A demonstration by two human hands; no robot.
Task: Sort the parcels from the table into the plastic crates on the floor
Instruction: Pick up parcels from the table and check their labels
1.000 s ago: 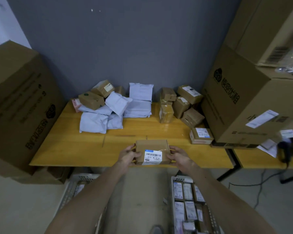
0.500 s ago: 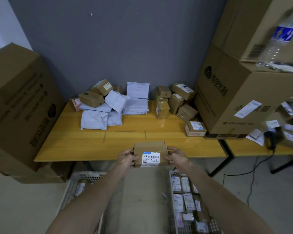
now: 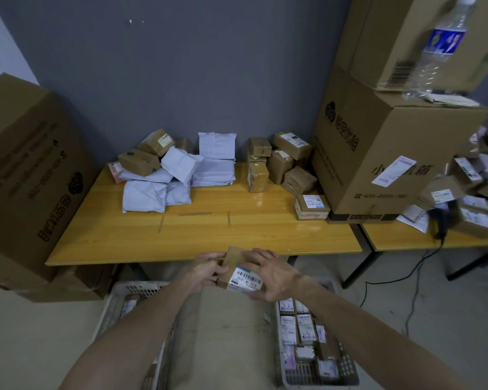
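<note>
I hold a small brown cardboard parcel [image 3: 238, 270] with a white barcode label in both hands, just in front of the yellow table's [image 3: 203, 232] near edge. My left hand [image 3: 209, 270] grips its left side. My right hand [image 3: 268, 273] lies over its top and right side, fingers curled around it. The parcel is tilted, label facing me. Below on the floor stand two plastic crates: the left crate [image 3: 116, 302] shows one parcel, the right crate [image 3: 347, 370] holds several labelled parcels. More parcels lie at the table's back: white bags [image 3: 144, 197] and brown boxes [image 3: 279, 164].
Large cardboard cartons flank the table, one on the left [image 3: 26, 170] and a stack on the right [image 3: 383, 159] with a water bottle [image 3: 437, 49] on top. A second table [image 3: 423, 237] at right carries more parcels and a scanner. A cable runs across the floor.
The parcel has tilted and dropped slightly lower, past the table edge. My right hand has moved from its side onto its top. The view has shifted a little to the right.
</note>
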